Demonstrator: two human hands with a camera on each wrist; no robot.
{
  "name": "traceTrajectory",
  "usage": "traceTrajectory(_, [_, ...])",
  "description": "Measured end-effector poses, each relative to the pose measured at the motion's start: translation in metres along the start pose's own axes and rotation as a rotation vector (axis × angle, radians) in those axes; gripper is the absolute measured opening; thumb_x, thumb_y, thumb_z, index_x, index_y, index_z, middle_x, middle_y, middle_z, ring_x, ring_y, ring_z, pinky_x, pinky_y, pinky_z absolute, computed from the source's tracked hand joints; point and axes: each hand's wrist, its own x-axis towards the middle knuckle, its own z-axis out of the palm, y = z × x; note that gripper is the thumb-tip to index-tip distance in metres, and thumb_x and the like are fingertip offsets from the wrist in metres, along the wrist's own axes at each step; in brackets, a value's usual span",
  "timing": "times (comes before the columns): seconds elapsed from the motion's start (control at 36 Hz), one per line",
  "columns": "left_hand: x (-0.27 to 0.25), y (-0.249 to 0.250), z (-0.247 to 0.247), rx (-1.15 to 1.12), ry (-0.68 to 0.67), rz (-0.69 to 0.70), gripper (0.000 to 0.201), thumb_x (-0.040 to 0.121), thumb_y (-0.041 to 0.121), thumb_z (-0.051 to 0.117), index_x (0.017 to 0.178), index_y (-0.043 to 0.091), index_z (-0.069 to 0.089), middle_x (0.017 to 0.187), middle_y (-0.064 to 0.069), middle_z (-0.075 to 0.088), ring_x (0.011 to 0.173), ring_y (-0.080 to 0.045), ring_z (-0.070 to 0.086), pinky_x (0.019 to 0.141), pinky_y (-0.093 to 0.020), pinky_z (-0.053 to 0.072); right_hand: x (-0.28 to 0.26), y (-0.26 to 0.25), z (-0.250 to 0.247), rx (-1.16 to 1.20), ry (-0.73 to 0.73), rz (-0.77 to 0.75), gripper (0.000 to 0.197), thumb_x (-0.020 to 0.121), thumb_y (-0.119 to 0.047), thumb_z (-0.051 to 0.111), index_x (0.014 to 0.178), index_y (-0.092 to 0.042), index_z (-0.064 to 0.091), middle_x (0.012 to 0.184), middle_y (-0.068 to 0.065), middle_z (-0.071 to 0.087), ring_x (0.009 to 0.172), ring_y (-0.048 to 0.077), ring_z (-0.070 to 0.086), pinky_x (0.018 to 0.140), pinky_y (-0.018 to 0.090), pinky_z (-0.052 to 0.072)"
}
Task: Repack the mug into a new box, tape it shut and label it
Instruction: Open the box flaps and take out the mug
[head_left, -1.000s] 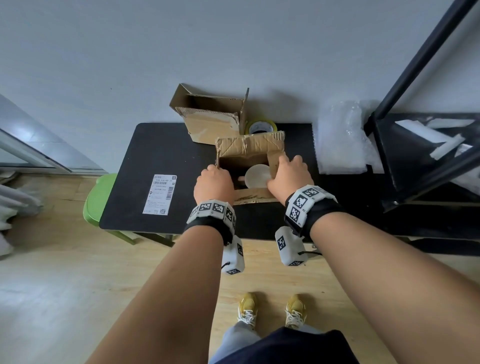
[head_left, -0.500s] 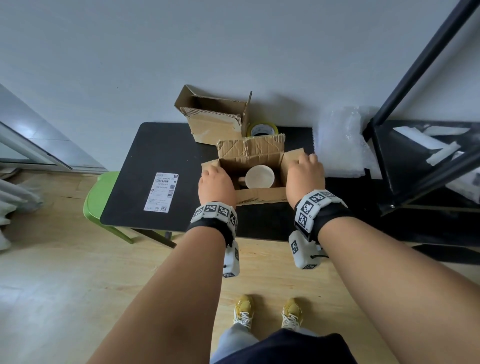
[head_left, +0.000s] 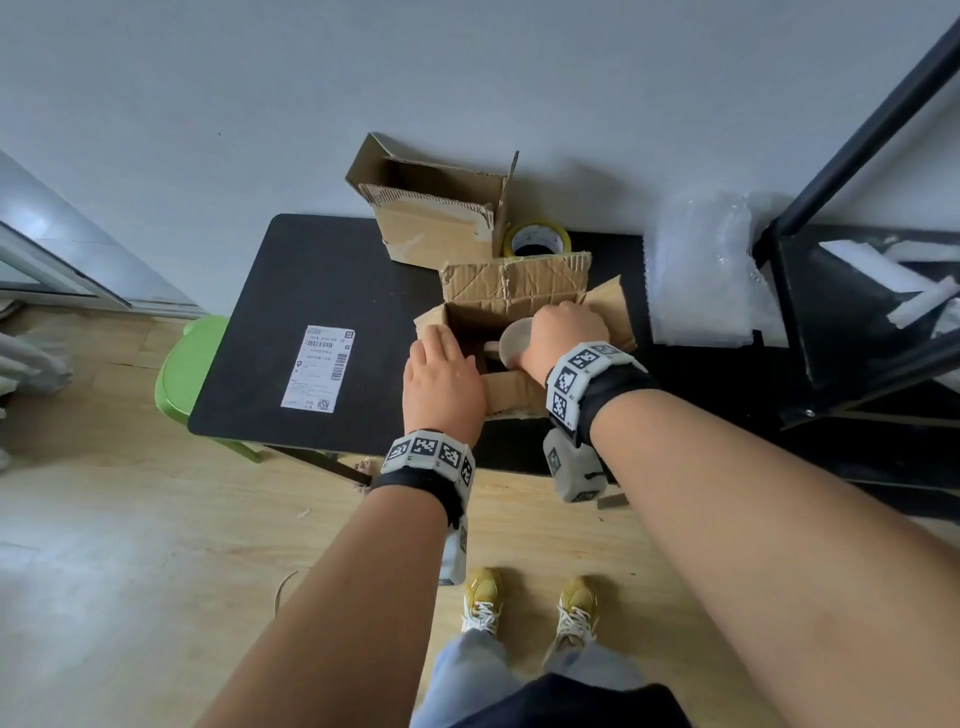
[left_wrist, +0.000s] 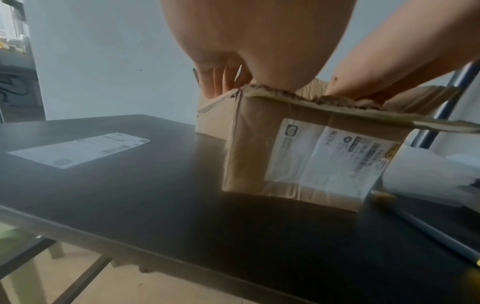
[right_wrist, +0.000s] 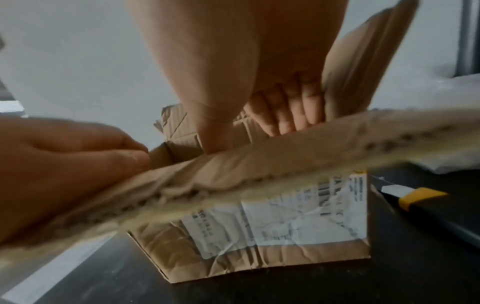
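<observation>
A worn cardboard box stands open on the black table, with a cream mug inside it. My right hand reaches down into the box and grips the mug, hiding most of it. In the right wrist view its fingers point down behind the torn front flap. My left hand lies over the box's left edge, its fingers straight down the outer wall. An empty new box stands open behind. A tape roll and a loose shipping label lie on the table.
Bubble wrap lies to the right of the box, beside a black metal rack. A yellow and black utility knife lies on the table right of the box. A green stool stands at the table's left end.
The side flaps have been spread open. My right hand left the right flap and went into the box onto the mug. The left hand stays at the box's left edge.
</observation>
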Motion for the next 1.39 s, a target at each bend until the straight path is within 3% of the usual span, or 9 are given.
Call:
traceTrajectory(0.14, [-0.005, -0.004, 0.002, 0.006, 0.001, 0.027, 0.048, 0.100, 0.024, 0.035, 0.142, 0.001, 0.028, 0.141, -0.012, 0.034, 0.120, -0.027, 0.040, 0.102, -0.035, 0.035, 0.011, -0.017, 0.009, -0.107, -0.015, 0.059, 0.040, 0.087, -0.056, 0.059, 0.106, -0.020, 0.062, 0.111, 0.002, 0.064, 0.108, 0.023, 0.057, 0.094, 0.035, 0.037])
traceTrajectory(0.39, [-0.003, -0.007, -0.002, 0.033, -0.031, 0.056, 0.053, 0.100, 0.029, 0.035, 0.144, 0.002, 0.025, 0.141, -0.011, 0.034, 0.121, -0.025, 0.040, 0.105, -0.034, 0.034, 0.017, -0.023, 0.005, -0.182, -0.076, 0.105, 0.047, 0.091, -0.047, 0.054, 0.122, -0.013, 0.056, 0.124, 0.010, 0.059, 0.118, 0.028, 0.053, 0.106, 0.041, 0.033])
traceTrajectory(0.58, [-0.007, -0.003, -0.004, 0.067, -0.035, 0.048, 0.051, 0.098, 0.026, 0.036, 0.142, 0.000, 0.029, 0.135, -0.012, 0.039, 0.114, -0.025, 0.044, 0.101, -0.034, 0.039, 0.009, -0.010, 0.005, -0.041, -0.079, 0.019, 0.079, 0.073, -0.069, 0.067, 0.127, -0.013, 0.052, 0.120, 0.007, 0.060, 0.110, 0.026, 0.057, 0.096, 0.037, 0.040])
traceTrajectory(0.69, [-0.004, -0.001, -0.007, 0.090, -0.052, 0.032, 0.050, 0.098, 0.024, 0.036, 0.141, -0.001, 0.031, 0.134, -0.014, 0.041, 0.114, -0.027, 0.045, 0.099, -0.034, 0.038, 0.003, 0.001, 0.002, 0.175, -0.058, 0.001, 0.088, 0.068, -0.064, 0.073, 0.134, -0.011, 0.045, 0.125, 0.010, 0.054, 0.105, 0.026, 0.059, 0.076, 0.031, 0.045])
traceTrajectory(0.81, [-0.002, -0.001, -0.010, 0.131, -0.068, 0.003, 0.049, 0.100, 0.023, 0.032, 0.142, -0.002, 0.029, 0.135, -0.015, 0.040, 0.116, -0.028, 0.044, 0.099, -0.035, 0.035, -0.001, 0.014, -0.006, 0.311, -0.023, -0.050, 0.097, 0.064, -0.063, 0.075, 0.137, -0.010, 0.040, 0.133, 0.011, 0.047, 0.113, 0.026, 0.054, 0.082, 0.033, 0.046])
traceTrajectory(0.97, [0.003, 0.004, -0.015, 0.135, -0.076, -0.029, 0.050, 0.101, 0.027, 0.032, 0.142, -0.001, 0.028, 0.138, -0.015, 0.039, 0.120, -0.028, 0.041, 0.103, -0.036, 0.033, -0.013, 0.026, -0.028, 0.475, 0.125, -0.022, 0.088, 0.065, -0.058, 0.073, 0.134, -0.012, 0.043, 0.128, 0.010, 0.047, 0.107, 0.027, 0.057, 0.079, 0.032, 0.045])
traceTrajectory(1.11, [0.004, 0.011, -0.022, 0.171, -0.054, 0.000, 0.048, 0.100, 0.032, 0.036, 0.138, 0.002, 0.034, 0.137, -0.015, 0.039, 0.119, -0.029, 0.042, 0.101, -0.038, 0.034, -0.022, 0.041, -0.047, 0.592, 0.365, -0.010, 0.081, 0.063, -0.053, 0.076, 0.127, -0.014, 0.048, 0.120, 0.007, 0.047, 0.109, 0.026, 0.052, 0.088, 0.036, 0.048])
traceTrajectory(1.25, [0.003, 0.035, -0.028, 0.192, -0.008, 0.109, 0.034, 0.100, 0.031, 0.037, 0.124, 0.009, 0.048, 0.129, -0.012, 0.045, 0.115, -0.028, 0.043, 0.100, -0.038, 0.034, -0.030, 0.066, -0.054, 0.683, 0.533, 0.161, 0.081, 0.063, -0.052, 0.077, 0.127, -0.013, 0.045, 0.122, 0.007, 0.046, 0.113, 0.027, 0.050, 0.088, 0.035, 0.047])
traceTrajectory(1.39, [0.000, 0.068, -0.023, 0.138, -0.016, 0.206, 0.036, 0.102, 0.031, 0.033, 0.127, 0.010, 0.048, 0.135, -0.011, 0.044, 0.124, -0.028, 0.040, 0.106, -0.038, 0.029, -0.038, 0.110, -0.048, 0.707, 0.509, 0.357, 0.082, 0.066, -0.052, 0.075, 0.129, -0.010, 0.044, 0.125, 0.011, 0.045, 0.113, 0.030, 0.053, 0.088, 0.036, 0.049])
